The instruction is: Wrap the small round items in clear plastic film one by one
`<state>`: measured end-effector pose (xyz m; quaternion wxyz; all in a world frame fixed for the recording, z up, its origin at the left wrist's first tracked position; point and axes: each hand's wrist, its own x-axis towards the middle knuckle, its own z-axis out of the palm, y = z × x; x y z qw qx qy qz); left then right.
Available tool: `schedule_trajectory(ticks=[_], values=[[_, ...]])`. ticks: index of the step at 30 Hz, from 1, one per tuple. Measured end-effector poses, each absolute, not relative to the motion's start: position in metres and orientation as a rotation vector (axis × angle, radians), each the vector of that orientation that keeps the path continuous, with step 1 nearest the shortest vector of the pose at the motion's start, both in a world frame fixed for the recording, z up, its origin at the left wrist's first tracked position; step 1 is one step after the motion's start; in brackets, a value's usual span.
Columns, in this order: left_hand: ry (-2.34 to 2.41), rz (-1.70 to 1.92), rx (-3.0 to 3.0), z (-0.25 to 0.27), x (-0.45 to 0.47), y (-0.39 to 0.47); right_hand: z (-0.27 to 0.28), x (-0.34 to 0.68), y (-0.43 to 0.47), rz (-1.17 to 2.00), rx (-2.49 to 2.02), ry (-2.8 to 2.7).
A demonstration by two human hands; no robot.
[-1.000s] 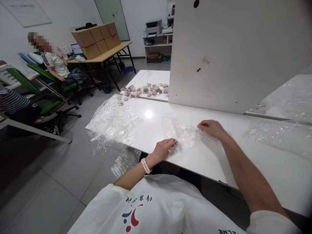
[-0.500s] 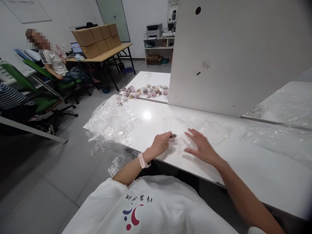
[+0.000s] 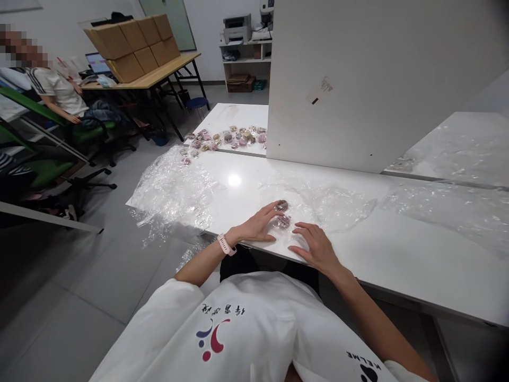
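Observation:
Two small round wrapped pieces lie near the table's front edge, one behind the other. The rear one is a dark brown piece; the nearer is a pinkish-brown piece. My left hand, with a pale pink band at the wrist, has its fingers spread and its fingertips at the left side of both pieces. To their right, my right hand is open, fingers apart and a little off the nearer piece. Clear plastic film lies flat behind my hands.
A heap of clear plastic wrap hangs over the left table end. Several wrapped round pieces lie beyond it. An upright white panel stands behind the table. More film covers the right. A person sits far left.
My left hand has opened from its grip, and two round pieces now show on the table beside it. My right hand has come lower and closer in. The view has shifted slightly.

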<state>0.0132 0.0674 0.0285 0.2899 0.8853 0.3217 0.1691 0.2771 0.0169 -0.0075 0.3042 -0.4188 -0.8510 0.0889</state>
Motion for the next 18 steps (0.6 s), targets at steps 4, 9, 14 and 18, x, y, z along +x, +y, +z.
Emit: schedule_trajectory(ticks=[4, 9, 14, 18], values=[[1.007, 0.480, 2.305, 0.030, -0.004, 0.043, -0.006, 0.271, 0.019, 0.274, -1.070, -2.306], [1.096, 0.483, 2.402, 0.024, -0.005, 0.000, 0.004, 0.280, 0.007, 0.574, -1.120, -2.248], [1.219, 0.571, 2.417, 0.013, 0.005, -0.019, 0.014, 0.301, -0.017, 0.870, -1.286, -2.077], [1.231, 0.640, 2.396, 0.013, 0.013, -0.009, 0.016, 0.308, -0.019, 1.017, -1.400, -1.912]])
